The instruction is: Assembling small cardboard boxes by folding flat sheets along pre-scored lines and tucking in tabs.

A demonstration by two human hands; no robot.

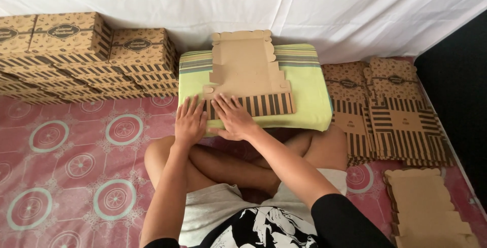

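Observation:
A flat, unfolded brown cardboard box blank (248,70) with a striped flap lies on a green striped cushion (309,95) in front of my crossed legs. My left hand (190,121) rests flat, fingers apart, on the left end of the striped flap. Beside it my right hand (233,117) presses flat on the same flap, just to the right. Neither hand grips anything.
Stacks of folded brown patterned boxes (83,57) stand at the back left against a white sheet. Piles of flat printed blanks (390,111) lie at the right, with plain-side blanks (428,207) nearer. A pink patterned mat (71,156) covers the floor.

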